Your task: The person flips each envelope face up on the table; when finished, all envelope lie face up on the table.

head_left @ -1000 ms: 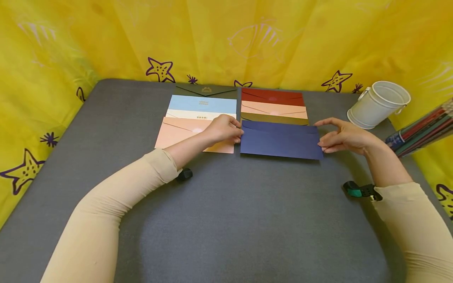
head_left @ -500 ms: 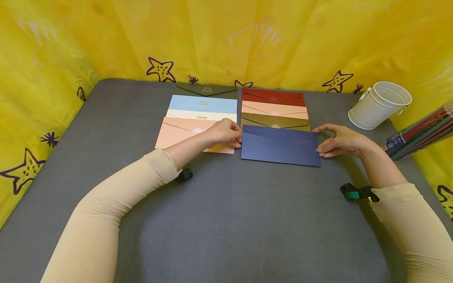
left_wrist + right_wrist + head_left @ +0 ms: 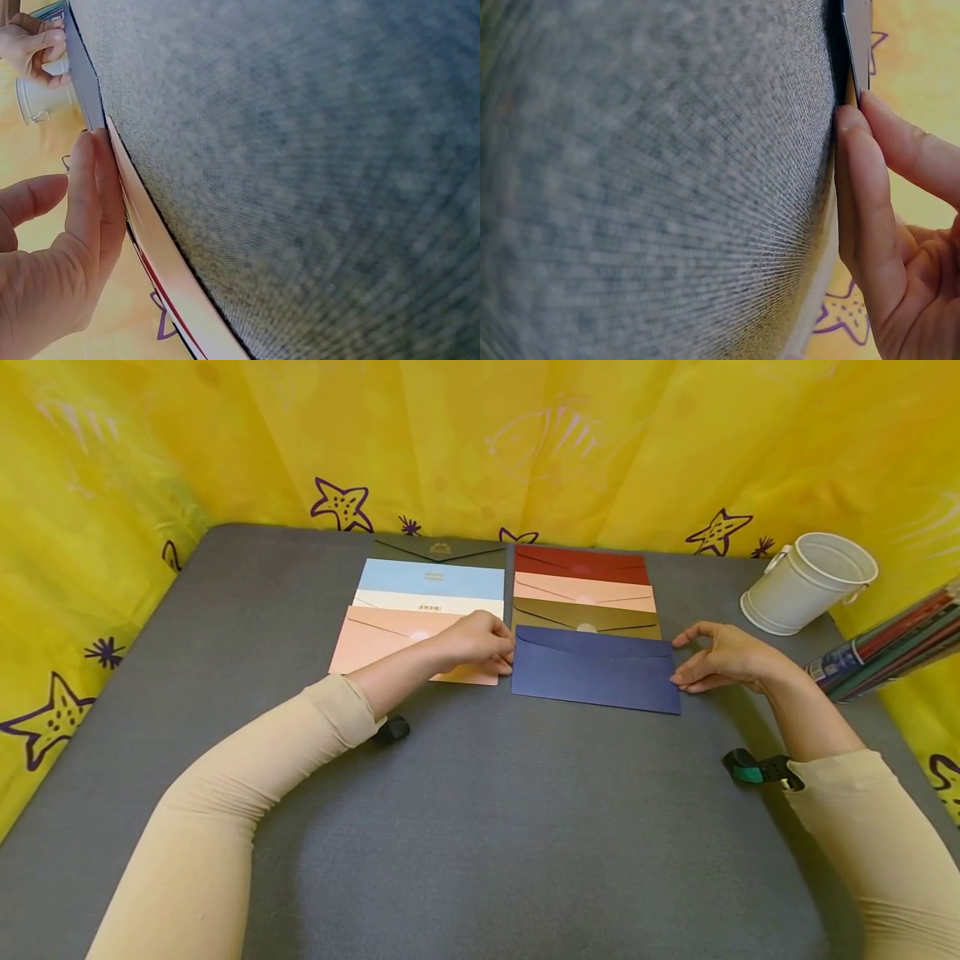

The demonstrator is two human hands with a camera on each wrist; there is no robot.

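Note:
A navy envelope lies as the nearest of the right-hand column, overlapping an olive-gold envelope. At its left edge is my left hand, over the corner of a pink envelope. The left wrist view shows that hand's fingers straight against the edge, the thumb standing apart. My right hand is at the opposite short edge, index finger by the upper corner and thumb lower down. In the right wrist view, fingertips meet the envelope's end.
Behind lie red and light-pink envelopes. The left column also has dark green, blue and white ones. A white bucket and a clear holder of pencils stand at the right. A yellow curtain borders the table.
The navy envelope has come toward me and lower, uncovering more of the olive-gold one. My right hand moved with it; in the last half second, both hands have hardly moved.

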